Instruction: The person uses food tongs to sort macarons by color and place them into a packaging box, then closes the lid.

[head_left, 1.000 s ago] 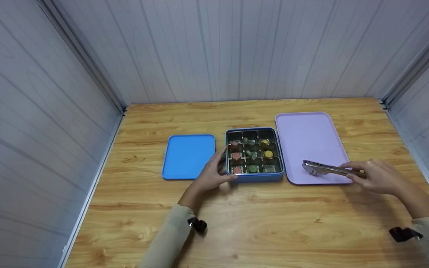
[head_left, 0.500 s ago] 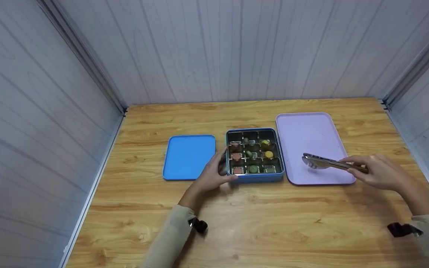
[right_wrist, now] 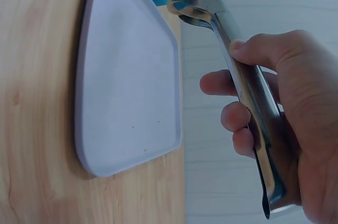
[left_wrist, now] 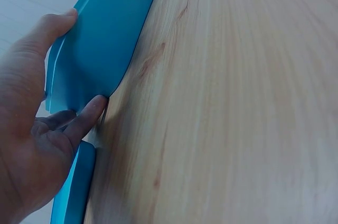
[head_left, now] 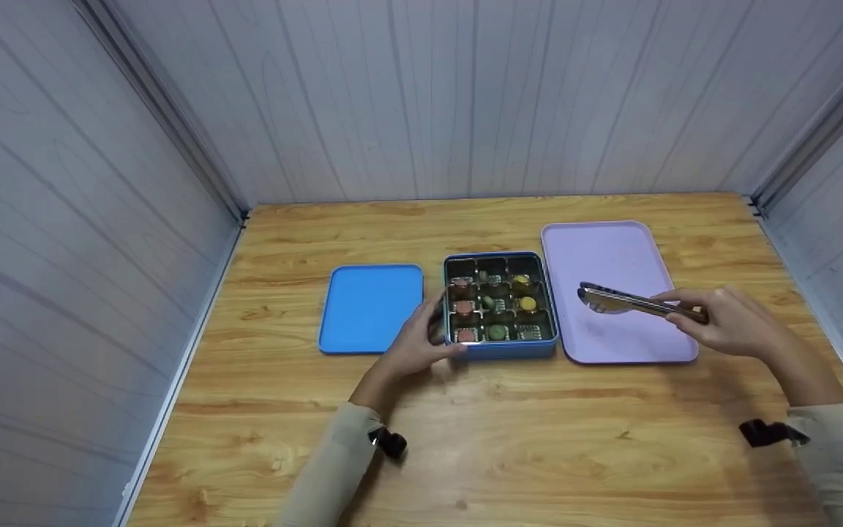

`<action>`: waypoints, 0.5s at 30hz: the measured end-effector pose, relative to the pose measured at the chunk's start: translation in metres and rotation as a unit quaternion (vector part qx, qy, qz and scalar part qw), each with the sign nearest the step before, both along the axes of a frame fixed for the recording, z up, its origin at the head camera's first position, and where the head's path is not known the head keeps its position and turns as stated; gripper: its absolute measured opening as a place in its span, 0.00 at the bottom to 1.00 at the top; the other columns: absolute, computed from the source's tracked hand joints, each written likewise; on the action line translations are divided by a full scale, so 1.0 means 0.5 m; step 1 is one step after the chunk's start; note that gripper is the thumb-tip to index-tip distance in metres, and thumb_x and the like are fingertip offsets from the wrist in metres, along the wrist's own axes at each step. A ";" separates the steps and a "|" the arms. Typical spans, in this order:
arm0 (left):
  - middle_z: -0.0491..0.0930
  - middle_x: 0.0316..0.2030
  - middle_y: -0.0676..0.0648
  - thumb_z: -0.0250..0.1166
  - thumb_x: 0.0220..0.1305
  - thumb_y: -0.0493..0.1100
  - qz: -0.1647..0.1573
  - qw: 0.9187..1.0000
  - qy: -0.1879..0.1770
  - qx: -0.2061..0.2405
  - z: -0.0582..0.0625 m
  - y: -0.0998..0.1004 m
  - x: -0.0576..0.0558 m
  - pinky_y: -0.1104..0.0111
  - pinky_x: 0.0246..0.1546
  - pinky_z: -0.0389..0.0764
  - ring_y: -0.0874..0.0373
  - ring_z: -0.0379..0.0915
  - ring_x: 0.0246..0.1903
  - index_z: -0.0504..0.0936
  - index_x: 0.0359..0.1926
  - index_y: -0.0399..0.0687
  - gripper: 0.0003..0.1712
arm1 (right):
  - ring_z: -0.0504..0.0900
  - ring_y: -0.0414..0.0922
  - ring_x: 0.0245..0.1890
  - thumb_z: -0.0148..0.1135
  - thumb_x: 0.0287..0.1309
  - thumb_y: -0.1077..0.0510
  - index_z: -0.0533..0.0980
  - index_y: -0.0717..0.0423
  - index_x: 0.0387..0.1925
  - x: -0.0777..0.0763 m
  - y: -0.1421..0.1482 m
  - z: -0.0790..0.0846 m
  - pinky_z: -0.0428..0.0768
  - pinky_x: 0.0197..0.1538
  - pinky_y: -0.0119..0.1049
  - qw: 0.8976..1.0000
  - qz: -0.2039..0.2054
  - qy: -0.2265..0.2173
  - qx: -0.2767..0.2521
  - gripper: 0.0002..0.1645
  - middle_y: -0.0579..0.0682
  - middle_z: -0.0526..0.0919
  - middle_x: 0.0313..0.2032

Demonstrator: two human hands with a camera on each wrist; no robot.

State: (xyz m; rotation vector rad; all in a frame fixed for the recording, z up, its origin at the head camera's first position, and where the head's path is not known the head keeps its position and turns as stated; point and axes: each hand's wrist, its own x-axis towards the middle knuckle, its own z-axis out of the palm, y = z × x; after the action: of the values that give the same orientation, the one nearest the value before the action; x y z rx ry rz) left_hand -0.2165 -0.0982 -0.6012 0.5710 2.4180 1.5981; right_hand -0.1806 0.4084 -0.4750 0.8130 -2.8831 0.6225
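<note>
My left hand (head_left: pixel 416 344) holds the near left corner of a blue box (head_left: pixel 506 351), with the thumb on its front wall. In the left wrist view, the thumb presses high on the blue wall and a finger touches low by the table. A clear divided insert in the box holds small round pink, green and yellow pieces; its near right compartment looks vacant. My right hand (head_left: pixel 725 318) grips metal serving tongs (head_left: pixel 641 303), their tips raised above the lilac tray (head_left: pixel 608 249). I cannot tell whether anything lies between the tips. A few specks lie on the tray.
A blue lid (head_left: pixel 372 311) lies flat on the wooden table (head_left: pixel 509 439), just left of the box. The tray stands close against the box's right side. Pale panel walls (head_left: pixel 429 102) enclose the table at the back and both sides.
My right hand has lifted the tongs off the lower part of the tray and moved them up and left toward the box. The left hand and the box have stayed in place.
</note>
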 end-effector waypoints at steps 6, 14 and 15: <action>0.61 0.88 0.35 0.86 0.62 0.60 0.002 1.000 -0.004 0.000 -0.006 -0.001 -0.004 0.41 0.88 0.64 0.35 0.63 0.86 0.53 0.92 0.50 0.70 | 0.50 0.19 0.16 0.77 0.65 0.68 0.91 0.51 0.58 -0.010 -0.025 0.011 0.53 0.17 0.19 1.000 0.017 0.018 -0.007 0.21 0.34 0.80 0.21; 0.58 0.88 0.32 0.84 0.64 0.61 -0.010 1.000 0.007 -0.006 0.011 -0.001 0.003 0.41 0.86 0.69 0.33 0.65 0.84 0.51 0.92 0.44 0.70 | 0.50 0.17 0.17 0.78 0.62 0.69 0.91 0.50 0.57 -0.025 -0.057 0.012 0.55 0.17 0.20 0.998 0.049 0.041 -0.026 0.23 0.33 0.80 0.20; 0.59 0.88 0.33 0.84 0.64 0.62 -0.009 1.000 0.008 -0.009 0.009 -0.001 0.003 0.41 0.86 0.70 0.34 0.66 0.84 0.51 0.92 0.45 0.70 | 0.50 0.17 0.17 0.78 0.63 0.69 0.91 0.50 0.57 -0.026 -0.062 0.012 0.54 0.17 0.20 0.997 0.051 0.041 -0.028 0.23 0.33 0.80 0.20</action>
State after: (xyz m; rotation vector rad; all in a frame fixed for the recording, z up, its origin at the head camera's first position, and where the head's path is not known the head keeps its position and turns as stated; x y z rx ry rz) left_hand -0.2150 -0.0987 -0.5966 0.6023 2.4296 1.5686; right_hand -0.1938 0.3776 -0.4688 0.9597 -2.7527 0.6608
